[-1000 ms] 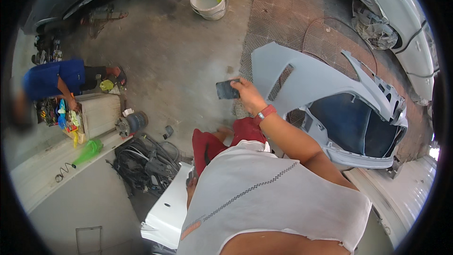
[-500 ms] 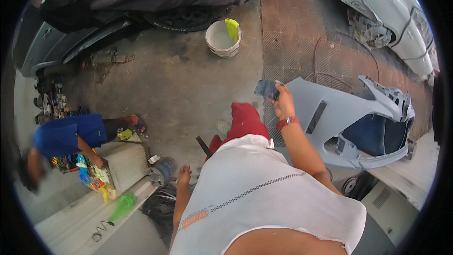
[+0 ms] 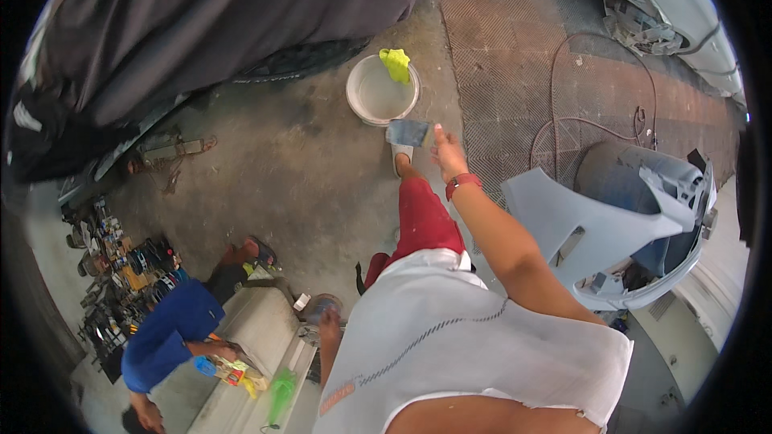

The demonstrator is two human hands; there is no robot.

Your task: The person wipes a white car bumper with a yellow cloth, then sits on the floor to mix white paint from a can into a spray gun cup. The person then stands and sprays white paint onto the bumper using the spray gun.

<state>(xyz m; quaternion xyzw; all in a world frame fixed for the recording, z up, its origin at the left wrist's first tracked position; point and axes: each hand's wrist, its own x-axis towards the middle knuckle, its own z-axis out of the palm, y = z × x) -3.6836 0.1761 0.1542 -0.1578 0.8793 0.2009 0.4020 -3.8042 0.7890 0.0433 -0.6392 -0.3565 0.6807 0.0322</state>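
Note:
My right hand (image 3: 448,154) reaches forward and grips the edge of a dark grey piece of sandpaper (image 3: 408,133), or a sheet much like it. In the view, the sheet sits just in front of the white bucket (image 3: 367,116), over my sandalled foot. A bright yellow-green cloth (image 3: 395,65) hangs over the bucket's rim. My left hand (image 3: 330,318) hangs low beside my body, slightly blurred; its fingers look loosely apart and hold nothing. Beyond it, in the view, lies a round, can-like thing (image 3: 326,303).
Grey car body panels (image 3: 591,229) stand at my right, with a hose (image 3: 555,124) on the matting behind. A covered car (image 3: 241,16) fills the far left; a pale car (image 3: 683,12) is far right. A person in blue (image 3: 173,321) bends over a bench beside several tools.
My right hand has swung left with the sandpaper, from near the grey panel toward the bucket. The view has shifted, and one foot has come forward near the bucket.

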